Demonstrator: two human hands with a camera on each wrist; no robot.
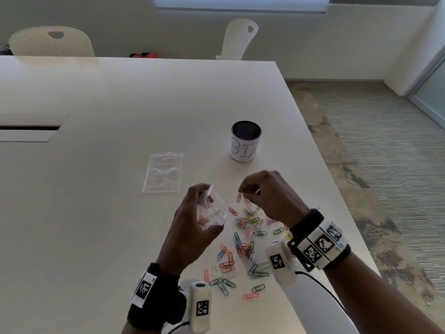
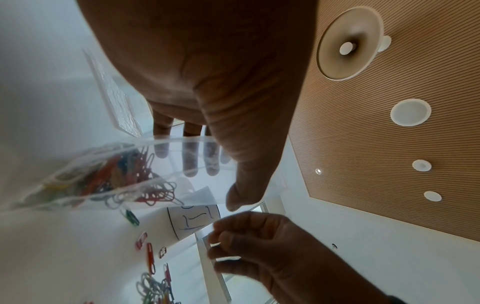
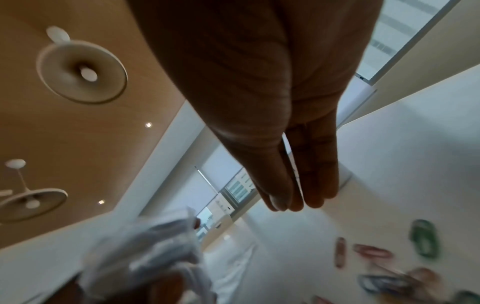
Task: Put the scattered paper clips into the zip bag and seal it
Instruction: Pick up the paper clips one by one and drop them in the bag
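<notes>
One white-labelled mesh cup (image 1: 245,141) reads "BIN", behind scattered paper clips (image 1: 243,247).

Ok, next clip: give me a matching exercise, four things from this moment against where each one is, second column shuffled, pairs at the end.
Things
1. small clear zip bag with a red seal line
2. flat clear plastic bag
3. black mesh cup with a white paper label
4. loose coloured paper clips

Places
A. standing upright at the far side of the clips
B. scattered on the white table between the wrists
C. held up in the left hand
D. lying on the table, untouched

Pairs: 1-C, 2-D, 3-A, 4-B
</notes>
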